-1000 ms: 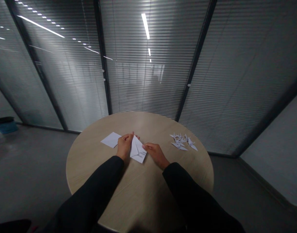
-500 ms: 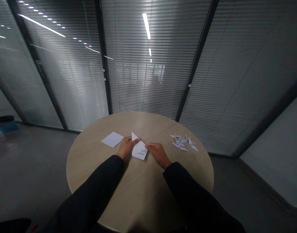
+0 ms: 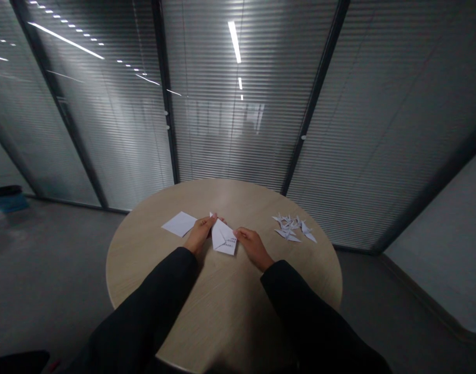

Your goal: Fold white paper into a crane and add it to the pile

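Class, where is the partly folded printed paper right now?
In the head view, the folded paper is held between the left hand and right hand, over the round table, to the right of the white sheet.

My left hand pinches the upper left edge of a folded paper, and my right hand grips its right corner, between the middle of the round tabletop and its far edge. Printed text shows on one part. A white sheet lies toward the tabletop's left edge, just beside my left hand; paper cranes cluster near its right edge. Blinds stand beyond the far edge.
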Tool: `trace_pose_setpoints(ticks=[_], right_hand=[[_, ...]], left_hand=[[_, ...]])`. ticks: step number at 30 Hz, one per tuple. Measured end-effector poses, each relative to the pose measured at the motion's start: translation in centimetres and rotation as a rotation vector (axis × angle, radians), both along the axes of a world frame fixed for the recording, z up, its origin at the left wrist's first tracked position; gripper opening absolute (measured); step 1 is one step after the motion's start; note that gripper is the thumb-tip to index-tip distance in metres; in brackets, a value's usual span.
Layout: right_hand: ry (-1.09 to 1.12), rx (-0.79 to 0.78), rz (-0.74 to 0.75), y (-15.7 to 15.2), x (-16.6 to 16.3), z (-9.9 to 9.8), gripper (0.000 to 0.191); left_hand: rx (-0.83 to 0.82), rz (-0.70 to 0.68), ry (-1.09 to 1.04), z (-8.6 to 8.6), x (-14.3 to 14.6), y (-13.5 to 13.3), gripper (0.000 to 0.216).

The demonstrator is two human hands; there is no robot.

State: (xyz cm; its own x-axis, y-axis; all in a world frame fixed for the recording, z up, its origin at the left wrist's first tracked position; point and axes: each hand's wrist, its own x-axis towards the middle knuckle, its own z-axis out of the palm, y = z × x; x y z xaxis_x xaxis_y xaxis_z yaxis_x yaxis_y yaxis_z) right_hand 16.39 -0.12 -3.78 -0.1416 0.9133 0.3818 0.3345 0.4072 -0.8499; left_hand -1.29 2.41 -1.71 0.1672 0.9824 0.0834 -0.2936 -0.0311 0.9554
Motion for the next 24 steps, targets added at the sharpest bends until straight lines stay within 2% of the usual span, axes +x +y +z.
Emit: trace_pose_setpoints(ticks=[4,7,9,16,20,24], right_hand=[[0.014,0.034,-0.012,-0.2,0.0,0.1,0.026],[-0.045,0.159,0.036,-0.6,-0.3,0.4,0.048],[-0.138,0.268,0.073,-0.9,-0.4,0.6,0.050],[-0.252,0.420,0.043,-1.1,-0.3,0.7,0.036],[-0.236,0.433,0.037,-1.1,-0.3,0.9,0.025],[-0.196,0.405,-0.012,-1.2,-0.3,1.3,0.025]], left_hand=[[-0.022,0.031,-0.016,-0.4,-0.2,0.4,0.043],[-0.061,0.062,-0.036,-0.4,-0.2,0.5,0.043],[-0.095,0.062,-0.055,-0.3,-0.3,0.4,0.040],[-0.155,0.011,-0.069,-0.1,-0.1,0.2,0.034],[-0.152,0.006,-0.057,0.0,-0.1,0.1,0.032],[-0.110,-0.050,-0.047,0.4,-0.1,-0.3,0.023]])
